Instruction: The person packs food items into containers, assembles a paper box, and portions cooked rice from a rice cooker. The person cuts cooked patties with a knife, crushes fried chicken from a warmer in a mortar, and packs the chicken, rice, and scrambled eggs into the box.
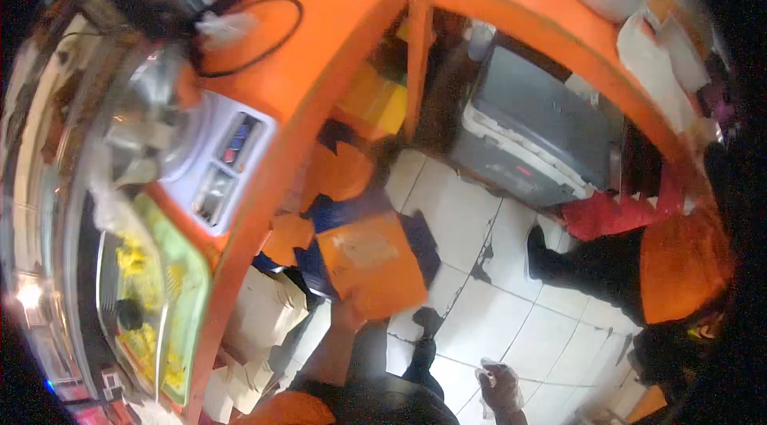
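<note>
Head view: the left hand (349, 318) is at the near edge of an orange-and-blue carton (375, 265), which lies in front of the wearer, below the edge of the orange counter (339, 17) and above the tiled floor (495, 329). The grip appears closed on that edge, though the fingers are largely hidden; holding it there leaves the broad orange face uncovered. The carton sits tilted, its dark blue parts showing around the face.

On the counter, the weighing scale (209, 161) stands near the edge, presumably for easy reading, with the green tray (204, 277) beside it. A grey cooler (543, 97) is under the far counter, probably to keep the walkway free.

Pose: the left forearm reaches forward from the body. The right hand (499, 387) is apart from the carton, low over the floor, fingers partly curled; whether it holds the whitish material about it cannot be told.
</note>
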A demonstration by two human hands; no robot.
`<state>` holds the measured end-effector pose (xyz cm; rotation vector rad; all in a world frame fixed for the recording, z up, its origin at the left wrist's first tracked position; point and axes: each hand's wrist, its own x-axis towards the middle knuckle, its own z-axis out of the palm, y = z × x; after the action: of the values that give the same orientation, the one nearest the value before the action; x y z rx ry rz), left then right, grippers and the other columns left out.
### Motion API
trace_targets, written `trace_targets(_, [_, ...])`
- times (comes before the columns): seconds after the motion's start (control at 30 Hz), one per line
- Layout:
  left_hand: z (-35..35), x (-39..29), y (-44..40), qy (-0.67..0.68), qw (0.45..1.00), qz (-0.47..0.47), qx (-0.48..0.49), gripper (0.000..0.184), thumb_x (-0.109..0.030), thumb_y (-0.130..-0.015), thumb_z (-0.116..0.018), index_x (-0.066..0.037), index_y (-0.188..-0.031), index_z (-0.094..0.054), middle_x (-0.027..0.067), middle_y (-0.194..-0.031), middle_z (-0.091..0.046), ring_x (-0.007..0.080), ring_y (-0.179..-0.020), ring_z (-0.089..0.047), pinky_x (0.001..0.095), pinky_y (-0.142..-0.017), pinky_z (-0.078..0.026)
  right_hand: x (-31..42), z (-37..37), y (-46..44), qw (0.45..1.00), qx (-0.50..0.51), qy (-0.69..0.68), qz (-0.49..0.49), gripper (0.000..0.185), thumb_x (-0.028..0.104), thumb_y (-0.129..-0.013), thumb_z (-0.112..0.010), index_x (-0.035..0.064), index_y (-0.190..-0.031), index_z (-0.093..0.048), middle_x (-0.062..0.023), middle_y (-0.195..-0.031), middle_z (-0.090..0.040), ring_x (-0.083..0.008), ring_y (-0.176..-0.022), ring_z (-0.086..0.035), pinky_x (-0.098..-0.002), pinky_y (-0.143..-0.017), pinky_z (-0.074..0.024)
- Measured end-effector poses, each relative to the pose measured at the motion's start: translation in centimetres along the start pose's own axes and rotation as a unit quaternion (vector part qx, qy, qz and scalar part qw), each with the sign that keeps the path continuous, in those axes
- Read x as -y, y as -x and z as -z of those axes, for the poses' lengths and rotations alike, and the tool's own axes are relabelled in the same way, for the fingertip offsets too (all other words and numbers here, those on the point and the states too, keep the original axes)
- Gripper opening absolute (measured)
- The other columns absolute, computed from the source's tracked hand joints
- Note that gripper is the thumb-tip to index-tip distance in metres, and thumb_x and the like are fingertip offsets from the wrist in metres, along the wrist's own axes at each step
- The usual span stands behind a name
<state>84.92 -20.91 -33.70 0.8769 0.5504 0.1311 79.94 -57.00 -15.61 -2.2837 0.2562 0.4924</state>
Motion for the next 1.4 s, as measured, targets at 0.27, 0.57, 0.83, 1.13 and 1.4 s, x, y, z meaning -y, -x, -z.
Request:
trace_targets(0.27, [-9.5, -12.3, 13.7, 0.017, 0.998, 0.047, 0.045, 0.051, -0.027, -0.083, -0.061, -0.005, -0.126, -0.045, 0.0130, -0.119, -0.055, 0.0306, -0.109, -0.053, 0.0462, -0.091, -0.046, 1.4, 6.6, 1.4, 0.972, 0.076, 0.120, 0.186, 0.034, 0.029, -0.089, -0.053, 0.0024, -0.110, -0.058, -0.0177, -0.107, -0.060, -0.0347, -0.099, -0.056, -0.0431, -0.087, -0.0434])
trace_targets(0.57, [-14.0, -50.6, 41.5, -0.027, 0.877, -0.476, 0.057, 0.050, -0.018, -0.077, -0.068, -0.004, -0.121, -0.048, 0.0129, -0.112, -0.058, 0.0294, -0.100, -0.058, 0.0435, -0.088, -0.048, 14.0, 12.1, 4.4, 0.890, -0.031, 0.138, 0.433, 0.048, 0.047, -0.090, -0.043, 0.0040, -0.100, -0.060, -0.0171, -0.096, -0.059, -0.0382, -0.090, -0.053, -0.0474, -0.080, -0.0410])
trace_targets(0.83, [-13.0, -73.7, 67.0, -0.440, 0.276, -0.677, -0.521, 0.037, -0.015, -0.084, -0.061, -0.001, -0.117, -0.051, 0.0143, -0.105, -0.062, 0.0268, -0.097, -0.060, 0.0384, -0.081, -0.047, 16.6, 8.3, 9.3, 0.878, 0.001, 0.169, 0.447, 0.035, 0.029, -0.087, -0.053, 0.0023, -0.109, -0.059, -0.0182, -0.108, -0.059, -0.0357, -0.099, -0.054, -0.0438, -0.088, -0.0421])
trace_targets(1.13, [-10.8, -92.6, 63.1, -0.667, 0.142, -0.305, -0.665, 0.019, -0.010, -0.082, -0.052, -0.006, -0.090, -0.068, 0.0150, -0.091, -0.067, 0.0315, -0.085, -0.065, 0.0403, -0.072, -0.051, 21.5, -0.4, 13.8, 0.844, 0.047, 0.146, 0.514, 0.031, 0.028, -0.085, -0.055, 0.0065, -0.106, -0.060, -0.0191, -0.105, -0.058, -0.0381, -0.097, -0.054, -0.0448, -0.085, -0.0435])
trace_targets(1.4, [-13.7, -91.3, 61.3, -0.742, -0.049, -0.381, -0.550, 0.035, -0.020, -0.076, -0.064, -0.009, -0.109, -0.059, 0.0115, -0.086, -0.067, 0.0275, -0.083, -0.065, 0.0382, -0.070, -0.052, 21.3, -8.8, 14.0, 0.770, -0.024, 0.197, 0.606, 0.038, 0.035, -0.088, -0.049, 0.0063, -0.113, -0.056, -0.0200, -0.115, -0.053, -0.0389, -0.098, -0.053, -0.0454, -0.088, -0.0426])
